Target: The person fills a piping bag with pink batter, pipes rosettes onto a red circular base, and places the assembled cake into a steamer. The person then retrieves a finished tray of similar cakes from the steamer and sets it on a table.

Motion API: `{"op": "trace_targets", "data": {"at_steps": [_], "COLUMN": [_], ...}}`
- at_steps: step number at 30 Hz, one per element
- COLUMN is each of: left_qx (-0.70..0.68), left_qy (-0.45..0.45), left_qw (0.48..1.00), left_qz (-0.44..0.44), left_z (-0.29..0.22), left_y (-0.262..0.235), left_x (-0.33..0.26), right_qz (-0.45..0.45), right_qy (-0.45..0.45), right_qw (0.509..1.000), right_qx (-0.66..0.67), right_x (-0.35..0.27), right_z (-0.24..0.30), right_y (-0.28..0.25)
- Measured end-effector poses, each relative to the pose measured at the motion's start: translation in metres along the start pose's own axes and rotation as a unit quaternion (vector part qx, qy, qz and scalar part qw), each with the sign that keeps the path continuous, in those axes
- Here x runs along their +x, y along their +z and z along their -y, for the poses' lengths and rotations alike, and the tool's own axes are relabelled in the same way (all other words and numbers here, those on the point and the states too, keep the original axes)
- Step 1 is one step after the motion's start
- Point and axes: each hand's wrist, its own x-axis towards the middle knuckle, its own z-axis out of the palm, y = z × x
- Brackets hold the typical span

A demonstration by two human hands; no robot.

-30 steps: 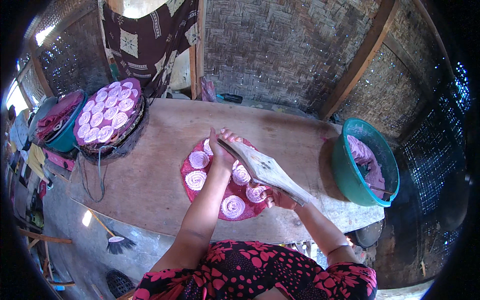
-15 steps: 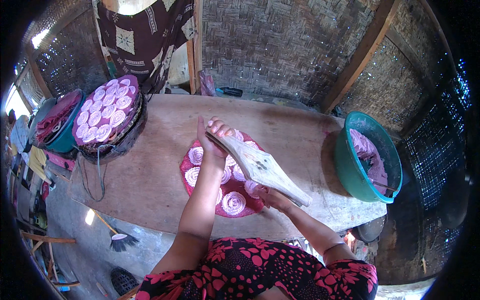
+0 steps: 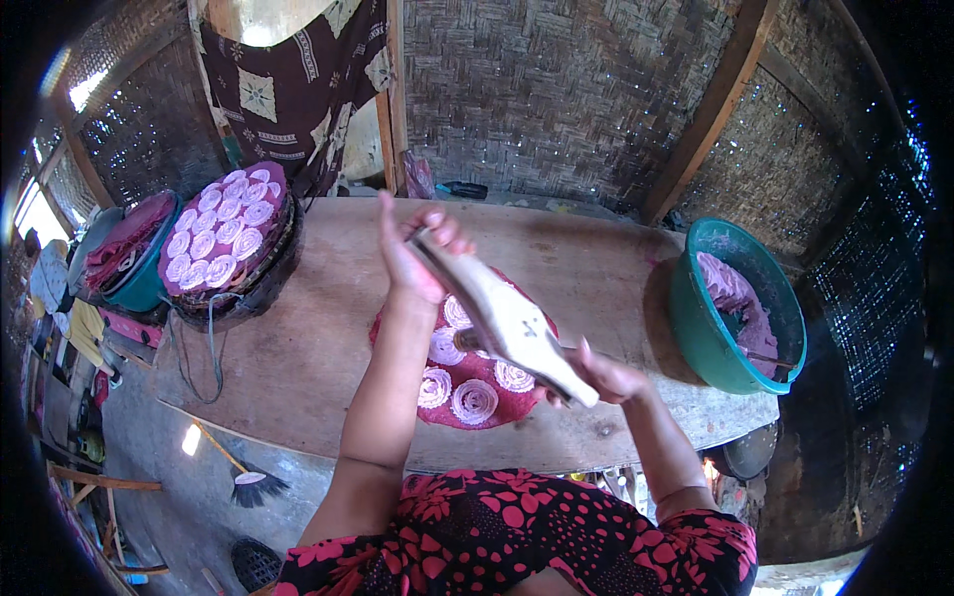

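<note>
A wooden hand press (image 3: 502,323), long with narrow ends and a wider middle with small marks or holes, is held aslant in both my hands. My left hand (image 3: 422,256) has its fingers curled over the upper end, thumb pointing up. My right hand (image 3: 604,377) is on the lower end, some of its fingers hidden behind the wood. A short round wooden part (image 3: 465,340) shows behind the press. Below lies a round red sheet (image 3: 509,409) with several pale pink coiled swirls (image 3: 474,401), partly covered by the press and my left forearm.
A green basin (image 3: 701,338) with pink dough (image 3: 735,298) stands at the table's right. At the left, a round tray of pink swirls (image 3: 214,233) sits on a stack beside a teal tub (image 3: 139,288). The wooden table (image 3: 328,328) backs onto a woven wall (image 3: 556,109).
The press has turned in my hands and shifted slightly. My right hand has moved right and up along its lower end. My left hand has risen a little.
</note>
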Motion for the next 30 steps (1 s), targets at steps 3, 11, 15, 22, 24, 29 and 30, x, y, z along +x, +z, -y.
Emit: {"op": "trace_targets", "data": {"at_steps": [3,11,15,22,24,29,30], "left_qx": [0.245,0.498,0.619,0.714,0.741,0.809,0.806], "left_qy": [0.052,0.175,0.051,0.24,0.222,0.215,0.221], "left_qw": [0.968,0.772,0.673,0.565,0.547,0.485,0.484], "left_qz": [0.026,-0.354,-0.402,-0.337,-0.321,-0.253,-0.257], "left_z": [-0.003,-0.078,-0.057,-0.044,-0.043,-0.038,-0.036], "left_y": [0.013,-0.173,-0.231,-0.216,-0.213,-0.214,-0.214], "left_x": [0.002,-0.124,-0.214,-0.235,-0.232,-0.239,-0.238], "right_qz": [-0.071,-0.595,-0.598,-0.63,-0.58,-0.455,-0.446], "right_qy": [0.03,0.185,0.194,0.011,-0.041,-0.147,-0.102], "right_qw": [0.997,0.684,0.613,0.488,0.581,0.712,0.738], "right_qx": [0.003,-0.379,-0.48,-0.604,-0.569,-0.513,-0.497], "right_x": [-0.037,-0.11,-0.136,-0.111,-0.09,-0.054,-0.056], "right_z": [0.01,-0.09,-0.149,-0.132,-0.126,-0.143,-0.147], "right_y": [0.0,-0.013,-0.038,-0.018,-0.001,0.035,0.037]}}
